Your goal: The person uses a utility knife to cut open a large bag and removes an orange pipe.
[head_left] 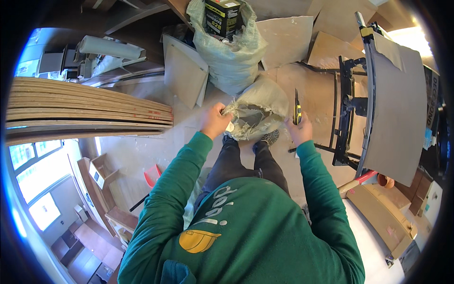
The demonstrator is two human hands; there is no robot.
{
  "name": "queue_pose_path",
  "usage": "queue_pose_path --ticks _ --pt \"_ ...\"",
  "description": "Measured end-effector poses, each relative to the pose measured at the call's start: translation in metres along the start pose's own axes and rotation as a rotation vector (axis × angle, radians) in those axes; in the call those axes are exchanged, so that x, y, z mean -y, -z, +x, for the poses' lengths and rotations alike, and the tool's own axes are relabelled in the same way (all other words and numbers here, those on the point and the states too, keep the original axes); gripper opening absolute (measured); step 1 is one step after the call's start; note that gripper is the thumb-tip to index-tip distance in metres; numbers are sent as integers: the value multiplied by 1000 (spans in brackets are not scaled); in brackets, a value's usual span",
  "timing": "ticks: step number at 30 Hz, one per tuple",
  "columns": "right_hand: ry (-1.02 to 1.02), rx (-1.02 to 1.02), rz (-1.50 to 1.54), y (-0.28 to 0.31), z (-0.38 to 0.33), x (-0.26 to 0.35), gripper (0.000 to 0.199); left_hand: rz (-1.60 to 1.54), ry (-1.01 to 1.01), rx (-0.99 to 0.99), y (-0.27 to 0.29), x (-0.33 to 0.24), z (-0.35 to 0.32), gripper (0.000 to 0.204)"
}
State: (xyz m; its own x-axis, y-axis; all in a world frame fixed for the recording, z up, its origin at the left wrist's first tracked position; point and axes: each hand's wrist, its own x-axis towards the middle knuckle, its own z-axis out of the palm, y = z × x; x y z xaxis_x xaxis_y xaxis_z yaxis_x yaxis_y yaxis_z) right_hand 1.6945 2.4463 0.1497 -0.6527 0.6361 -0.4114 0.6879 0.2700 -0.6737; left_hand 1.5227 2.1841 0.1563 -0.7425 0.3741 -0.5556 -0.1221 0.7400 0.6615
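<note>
A pale woven sack [266, 97] stands in front of my feet, its mouth gaping towards me with frayed, stringy edges. On its left rim my left hand [216, 121] is closed, gripping the frayed fabric. A small whitish piece [230, 127] shows beside those fingers; I cannot make out what it is. Held upright in my closed right hand [301, 128] is a yellow and black utility knife [297, 112], its dark blade pointing away from me. This hand is at the sack's right edge; whether it also touches the fabric I cannot tell. The inside of the sack is mostly in shadow.
Behind it stands a fuller woven sack [231, 66] with a black can [221, 18] on top. Stacked wooden boards [90, 109] jut in from the left. At right is a folding workbench stand [347, 104] beside a large grey panel [397, 104]. A cardboard box [383, 217] lies lower right.
</note>
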Motion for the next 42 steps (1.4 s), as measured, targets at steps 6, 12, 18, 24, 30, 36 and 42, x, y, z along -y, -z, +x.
queue_pose_path --ticks 6,12,18,24,30,36,42 --pt "-178 404 495 -33 -42 24 25 -596 109 60 -14 24 -24 33" --pt "-49 574 572 -64 -43 50 21 -841 499 378 -1 59 -27 38" --pt "-163 670 403 -46 -41 66 22 -983 326 150 14 43 -42 24" --pt "-106 644 533 -41 -45 53 23 50 -10 -186 20 30 -57 41" --pt "-132 804 296 -54 -49 64 20 143 -22 -311 23 39 -62 41" --pt "-60 898 214 -72 -53 85 25 202 -49 -180 36 52 -66 29" --pt "39 932 81 -106 -51 103 30 370 -172 -209 36 42 -74 27"
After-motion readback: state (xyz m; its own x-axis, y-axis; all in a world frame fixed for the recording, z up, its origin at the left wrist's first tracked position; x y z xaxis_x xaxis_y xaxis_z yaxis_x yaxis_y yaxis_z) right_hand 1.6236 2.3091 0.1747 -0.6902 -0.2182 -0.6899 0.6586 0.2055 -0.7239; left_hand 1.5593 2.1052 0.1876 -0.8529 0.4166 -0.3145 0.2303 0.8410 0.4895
